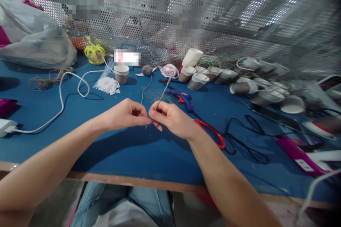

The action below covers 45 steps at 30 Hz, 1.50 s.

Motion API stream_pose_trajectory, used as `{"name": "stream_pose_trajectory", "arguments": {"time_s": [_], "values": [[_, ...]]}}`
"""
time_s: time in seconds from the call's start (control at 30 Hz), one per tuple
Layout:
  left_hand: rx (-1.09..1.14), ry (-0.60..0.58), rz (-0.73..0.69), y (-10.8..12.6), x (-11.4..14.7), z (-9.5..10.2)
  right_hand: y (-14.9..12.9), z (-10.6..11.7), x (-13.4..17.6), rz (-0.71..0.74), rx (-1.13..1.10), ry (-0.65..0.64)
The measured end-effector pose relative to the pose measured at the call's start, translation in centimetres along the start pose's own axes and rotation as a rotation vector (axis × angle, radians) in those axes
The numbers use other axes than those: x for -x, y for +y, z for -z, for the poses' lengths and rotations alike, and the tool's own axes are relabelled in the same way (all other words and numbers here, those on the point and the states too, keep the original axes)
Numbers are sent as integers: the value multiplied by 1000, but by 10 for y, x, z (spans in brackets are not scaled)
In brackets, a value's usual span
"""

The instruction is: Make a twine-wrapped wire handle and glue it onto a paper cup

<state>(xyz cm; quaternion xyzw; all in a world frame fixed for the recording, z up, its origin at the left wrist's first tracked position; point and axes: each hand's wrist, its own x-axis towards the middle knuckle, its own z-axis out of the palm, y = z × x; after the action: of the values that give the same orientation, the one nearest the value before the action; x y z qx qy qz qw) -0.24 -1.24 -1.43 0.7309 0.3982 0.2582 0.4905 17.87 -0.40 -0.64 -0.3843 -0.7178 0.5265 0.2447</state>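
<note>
Over the middle of the table, my left hand and my right hand meet almost fingertip to fingertip. A thin grey, stiff-looking cord-like strand stands up tilted from the pinch of my right hand. From a small ball of grey yarn, a strand of yarn runs toward my left hand, whose fingers are closed on it; a short end shows below. Exactly how the two strands meet is hidden by my fingers. Beyond my right hand lies a blue glue gun with a red trigger.
Scissors with red handles and a black cable lie right. Wrapped cups with handles stand at the back right. A pink ribbon rose, a single cup, white lace and a white cable lie further back and left.
</note>
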Motion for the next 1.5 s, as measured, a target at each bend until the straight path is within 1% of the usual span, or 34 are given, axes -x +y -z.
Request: {"name": "stream_pose_trajectory", "arguments": {"time_s": [0.1, 0.2, 0.27, 0.33, 0.43, 0.6, 0.77, 0.97, 1.13, 1.23, 1.4, 1.5], "values": [[75, 9, 24, -1, -1, -2, -2, -3, 1, -5, -36, 13], [144, 6, 42, 1, 0, -1, -2, -5, 2, 12, -142, -28], [159, -8, 50, 3, 1, 1, -2, -5, 2, 24, -176, -46], [149, -40, 42, 5, 2, 3, -1, -6, 1, 26, -173, -37], [84, -85, 14, 7, 4, 8, 0, -6, 0, 18, -150, -16], [-112, -74, -19, 6, 4, 11, 0, -6, -1, 5, -78, 9], [-203, -96, -11, 7, 3, 11, 1, -6, -1, 1, -11, 28], [-204, -60, -7, 10, 5, 10, -1, -7, 0, -11, 66, 68], [-175, 11, -18, 8, 4, 5, -3, -10, 1, -22, 101, 107], [-151, 43, -2, 7, 3, 2, -3, -11, 1, -15, 109, 128], [-117, 47, 43, 6, 2, 0, 0, -14, -1, 13, 96, 150], [-73, 27, 34, 4, 2, 1, 0, -14, 0, 19, 21, 130]]}}
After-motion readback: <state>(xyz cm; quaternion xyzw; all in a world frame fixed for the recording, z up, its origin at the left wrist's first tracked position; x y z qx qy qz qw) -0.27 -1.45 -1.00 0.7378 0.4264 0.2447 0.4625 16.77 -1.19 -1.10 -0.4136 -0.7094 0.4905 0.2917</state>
